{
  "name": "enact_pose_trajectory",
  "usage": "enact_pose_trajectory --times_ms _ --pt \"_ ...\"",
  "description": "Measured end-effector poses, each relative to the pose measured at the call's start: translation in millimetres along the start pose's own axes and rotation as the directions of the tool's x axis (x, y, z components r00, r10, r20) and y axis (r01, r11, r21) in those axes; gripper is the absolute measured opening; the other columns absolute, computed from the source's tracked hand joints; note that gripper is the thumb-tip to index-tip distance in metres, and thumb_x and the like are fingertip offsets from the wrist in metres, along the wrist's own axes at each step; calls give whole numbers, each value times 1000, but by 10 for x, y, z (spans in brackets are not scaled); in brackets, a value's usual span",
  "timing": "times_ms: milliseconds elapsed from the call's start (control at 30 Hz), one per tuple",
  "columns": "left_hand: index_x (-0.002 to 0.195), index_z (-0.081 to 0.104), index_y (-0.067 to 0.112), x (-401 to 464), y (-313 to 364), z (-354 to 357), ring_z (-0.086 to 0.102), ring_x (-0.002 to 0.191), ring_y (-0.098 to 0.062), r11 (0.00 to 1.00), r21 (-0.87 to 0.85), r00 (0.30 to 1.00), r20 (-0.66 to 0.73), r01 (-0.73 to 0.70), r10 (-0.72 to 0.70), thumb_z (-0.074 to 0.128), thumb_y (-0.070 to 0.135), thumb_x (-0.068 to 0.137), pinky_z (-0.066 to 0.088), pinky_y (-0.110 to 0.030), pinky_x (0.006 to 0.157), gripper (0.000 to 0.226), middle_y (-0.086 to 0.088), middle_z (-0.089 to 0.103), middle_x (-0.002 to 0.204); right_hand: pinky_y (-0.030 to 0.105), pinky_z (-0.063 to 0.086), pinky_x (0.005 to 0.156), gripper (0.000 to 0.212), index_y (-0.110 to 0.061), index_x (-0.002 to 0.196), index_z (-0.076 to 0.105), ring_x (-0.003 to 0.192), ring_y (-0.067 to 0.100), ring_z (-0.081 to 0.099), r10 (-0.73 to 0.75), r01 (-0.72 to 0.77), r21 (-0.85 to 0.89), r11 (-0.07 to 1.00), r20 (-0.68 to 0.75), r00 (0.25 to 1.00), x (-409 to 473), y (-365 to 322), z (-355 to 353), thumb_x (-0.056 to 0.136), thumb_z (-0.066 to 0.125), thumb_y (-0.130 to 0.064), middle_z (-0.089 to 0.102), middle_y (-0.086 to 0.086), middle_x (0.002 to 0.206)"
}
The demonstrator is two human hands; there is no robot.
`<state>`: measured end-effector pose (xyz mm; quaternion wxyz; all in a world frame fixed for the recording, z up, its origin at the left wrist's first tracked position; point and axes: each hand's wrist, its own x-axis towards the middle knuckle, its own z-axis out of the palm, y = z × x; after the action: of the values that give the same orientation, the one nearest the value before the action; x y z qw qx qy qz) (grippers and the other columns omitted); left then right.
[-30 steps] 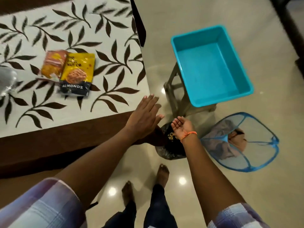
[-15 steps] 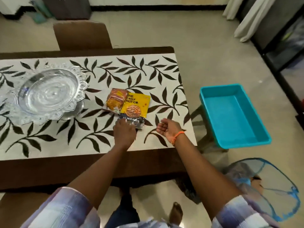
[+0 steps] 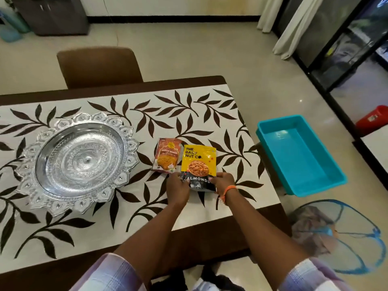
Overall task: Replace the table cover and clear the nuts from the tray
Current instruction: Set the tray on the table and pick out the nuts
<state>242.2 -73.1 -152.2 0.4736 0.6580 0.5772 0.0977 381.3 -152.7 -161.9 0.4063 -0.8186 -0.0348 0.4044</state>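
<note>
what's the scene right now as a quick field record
left hand: grips near edge of the almonds packet
right hand: grips the same edge
second packet: flat, partly under the almonds packet
silver tray: on the leaf-print cover, no nuts in it
blue tub: off the table's right end

Teal plastic tub (image 3: 302, 156) beside the table, brown chair (image 3: 98, 66) behind.

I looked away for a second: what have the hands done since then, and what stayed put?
Both hands came up from beside the table onto it. The left hand and right hand now grip the near end of the almond packet. The orange snack packet, silver tray and blue tub stayed put.
</note>
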Motion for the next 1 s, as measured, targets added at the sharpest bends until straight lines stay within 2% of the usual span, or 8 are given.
enact_pose_trajectory --times_ms 133,267,400,467,667,767,867,1000 --pt "118 59 11 -104 104 -34 58 95 -15 992 -128 999 25 -22 25 67 7 87 42 -18 68 33 -9 63 113 43 52 94 31 -4 108 67 100 28 65 20 -19 157 987 -4 1000 -66 -68 -140 78 70 5 69 16 108" --pt "119 54 15 -208 419 -122 57 98 -14 975 -198 994 -15 -105 104 63 8 90 49 -28 79 32 -3 61 113 50 53 91 29 -19 93 65 101 30 66 -36 29 274 961 22 999 -65 -272 -322 76 72 3 70 13 106" --pt "122 53 18 -232 726 -382 56 105 -13 926 -5 913 -173 -377 370 59 13 92 52 -33 85 31 1 57 115 58 55 82 24 -18 93 66 99 34 66 -182 154 299 942 69 981 -187 -692 -378 78 70 0 70 13 103" --pt "122 53 16 -240 844 -543 53 107 -15 902 96 858 -282 -421 430 58 14 92 49 -33 89 30 -2 56 115 56 55 81 19 -16 91 66 99 34 66 -258 220 276 936 109 960 -296 -955 -327 81 68 0 69 14 101" --pt "117 59 15 -298 815 -1354 54 108 -28 945 188 762 -560 -266 326 56 19 92 45 -44 88 26 -6 62 112 56 53 80 9 -18 73 66 88 36 65 -419 395 141 908 250 873 -581 -1446 383 78 68 -11 67 20 87" --pt "114 62 20 -314 591 -1873 55 107 -30 967 224 718 -653 -120 240 59 23 89 38 -44 86 25 -4 66 108 59 54 78 8 -1 83 66 92 43 64 -495 497 77 864 309 812 -825 -1603 884 84 61 -7 66 29 99" --pt "109 66 23 -265 220 -2384 60 104 -30 975 224 690 -705 0 162 62 26 87 35 -43 84 23 -2 70 102 54 56 78 11 -15 78 70 88 34 68 -516 557 -2 831 373 771 -1068 -1724 1426 82 63 -8 72 18 91" --pt "107 65 23 -126 -265 -2886 61 103 -28 988 150 691 -718 33 86 64 26 86 35 -44 86 21 0 70 100 56 55 72 14 0 75 70 78 38 68 -528 636 -124 762 449 721 -1192 -1851 2111 72 65 -13 70 22 78"
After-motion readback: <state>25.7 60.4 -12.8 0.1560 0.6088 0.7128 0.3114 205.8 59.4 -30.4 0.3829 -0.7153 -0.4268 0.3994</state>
